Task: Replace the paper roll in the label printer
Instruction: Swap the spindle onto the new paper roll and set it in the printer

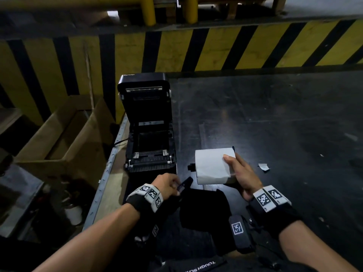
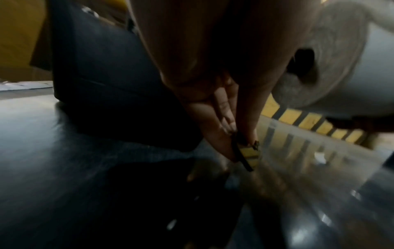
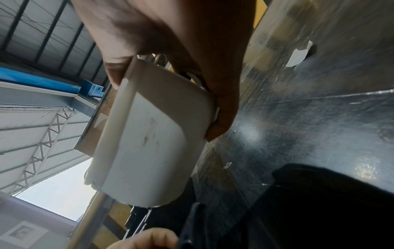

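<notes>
The black label printer (image 1: 150, 134) stands at the table's left edge with its lid up and its paper bay bare. To its right my right hand (image 1: 238, 171) grips a white paper roll (image 1: 213, 165), thumb on top; a black spindle end (image 1: 191, 166) sticks out of the roll's left side. The right wrist view shows the roll (image 3: 149, 143) with fingers curled round its end. Just below the printer's front my left hand (image 1: 169, 184) pinches a flat black plastic piece (image 1: 184, 185), seen edge-on as a thin black strip (image 2: 241, 153) between thumb and fingertips.
A black cloth (image 1: 204, 211) lies on the dark table (image 1: 275, 114) in front of me. A torn paper scrap (image 1: 264, 166) lies to the right. An open cardboard box (image 1: 64, 134) sits on the floor left of the table. A yellow-and-black striped barrier (image 1: 216, 48) runs behind.
</notes>
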A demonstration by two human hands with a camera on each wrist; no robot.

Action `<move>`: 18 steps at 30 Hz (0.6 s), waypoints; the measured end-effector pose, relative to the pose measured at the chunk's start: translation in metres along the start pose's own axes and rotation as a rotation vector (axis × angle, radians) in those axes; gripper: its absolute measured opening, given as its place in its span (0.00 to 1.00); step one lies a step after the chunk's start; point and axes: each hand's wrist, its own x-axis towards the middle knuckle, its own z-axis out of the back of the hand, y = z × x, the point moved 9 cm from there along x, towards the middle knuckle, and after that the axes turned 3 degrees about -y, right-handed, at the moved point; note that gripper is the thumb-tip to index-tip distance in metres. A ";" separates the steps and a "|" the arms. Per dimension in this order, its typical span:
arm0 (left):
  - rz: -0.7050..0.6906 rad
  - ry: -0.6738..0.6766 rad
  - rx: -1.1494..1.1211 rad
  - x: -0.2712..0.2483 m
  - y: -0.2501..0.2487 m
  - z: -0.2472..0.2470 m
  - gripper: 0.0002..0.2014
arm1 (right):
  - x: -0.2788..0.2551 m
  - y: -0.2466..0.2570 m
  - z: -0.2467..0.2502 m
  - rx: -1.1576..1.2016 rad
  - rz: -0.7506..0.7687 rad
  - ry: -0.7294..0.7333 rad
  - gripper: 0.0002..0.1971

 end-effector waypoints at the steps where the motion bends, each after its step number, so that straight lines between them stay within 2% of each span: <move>1: 0.002 0.006 -0.131 -0.003 -0.001 0.006 0.14 | -0.001 0.002 0.000 0.005 0.006 0.000 0.07; 5: -0.013 -0.041 -0.633 -0.016 -0.018 0.038 0.12 | -0.001 0.009 0.000 0.029 0.016 0.007 0.11; 9: -0.085 -0.131 -0.977 -0.025 -0.046 0.067 0.13 | 0.005 0.018 -0.003 0.061 -0.014 0.026 0.14; 12: -0.115 -0.153 -1.064 -0.025 -0.066 0.075 0.13 | 0.014 0.023 -0.007 0.084 -0.070 0.056 0.17; 15: -0.108 -0.213 -1.024 -0.023 -0.077 0.082 0.13 | 0.025 0.031 -0.013 0.121 -0.091 0.069 0.18; 18: -0.073 -0.275 -0.951 -0.021 -0.087 0.086 0.17 | 0.033 0.040 -0.019 0.150 -0.100 0.091 0.18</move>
